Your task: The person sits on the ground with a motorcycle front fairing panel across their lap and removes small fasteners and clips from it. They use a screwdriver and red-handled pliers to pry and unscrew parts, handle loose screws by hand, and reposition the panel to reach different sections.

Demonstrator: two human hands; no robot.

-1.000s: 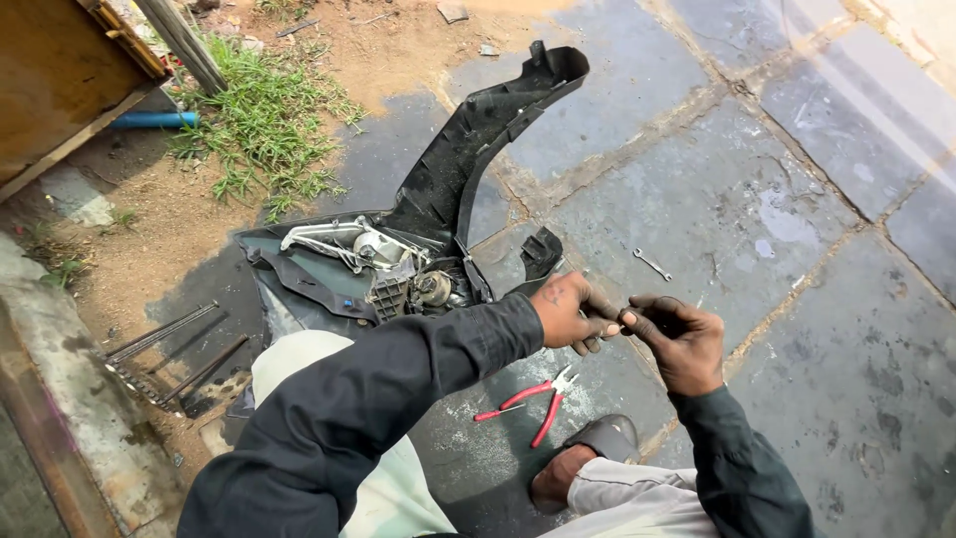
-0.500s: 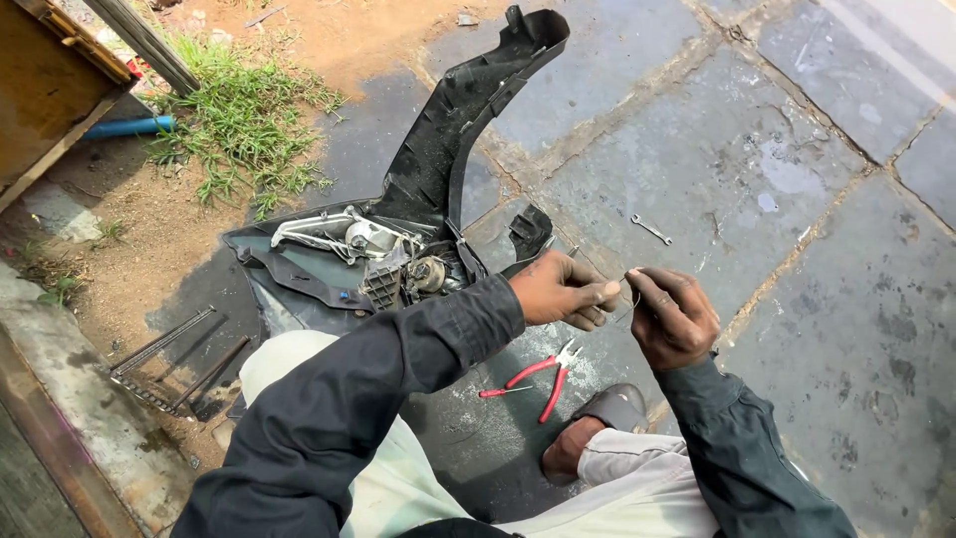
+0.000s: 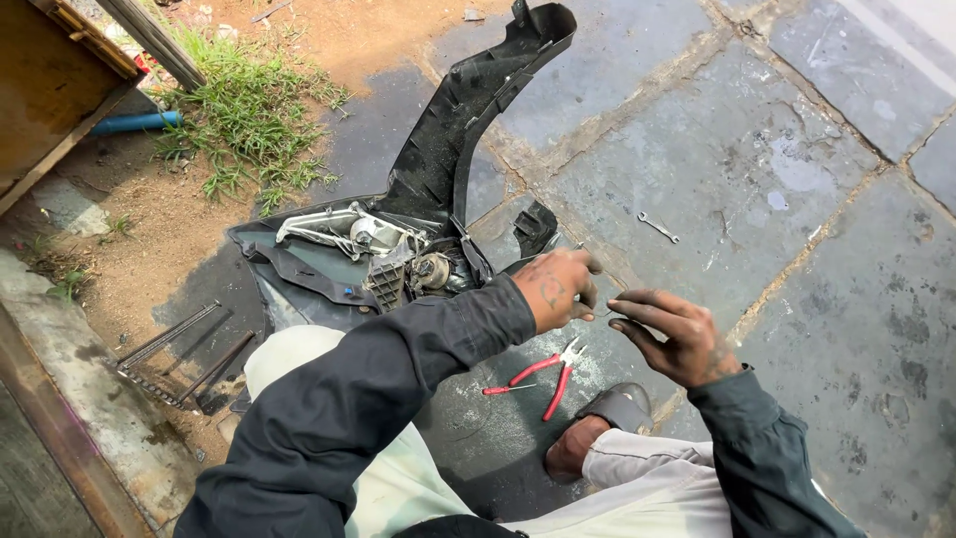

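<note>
outdoor ground, grey stone paving (image 3: 717, 159) with wet patches; bare dirt and a grass tuft (image 3: 249, 120) at upper left, a blue pipe (image 3: 134, 123) beside a wooden board.

a black plastic panel (image 3: 458, 139) is laid on the paving, its long arm pointing away; metal parts and a small motor-like piece (image 3: 413, 261) are seen resting on its near end.

left hand (image 3: 558, 289) is held above the paving just past the panel's near end, fingers curled together, pinching something thin between the hands. right hand (image 3: 672, 334) is just beside it, thumb and forefinger extended toward the same spot, other fingers loosely bent. the item pinched is too small to identify; it looks like a thin wire or clip (image 3: 600, 311).

red-handled pliers (image 3: 543, 371) are lying on the ground below the hands, untouched. a small spanner (image 3: 658, 226) is lying well apart on the stone.

judgement: the small piece would best be kept pinched firmly and close over the lap, since a drop onto the wet, jointed paving would make it hard to find. the pliers are within reach if finger grip proves too weak.
</note>
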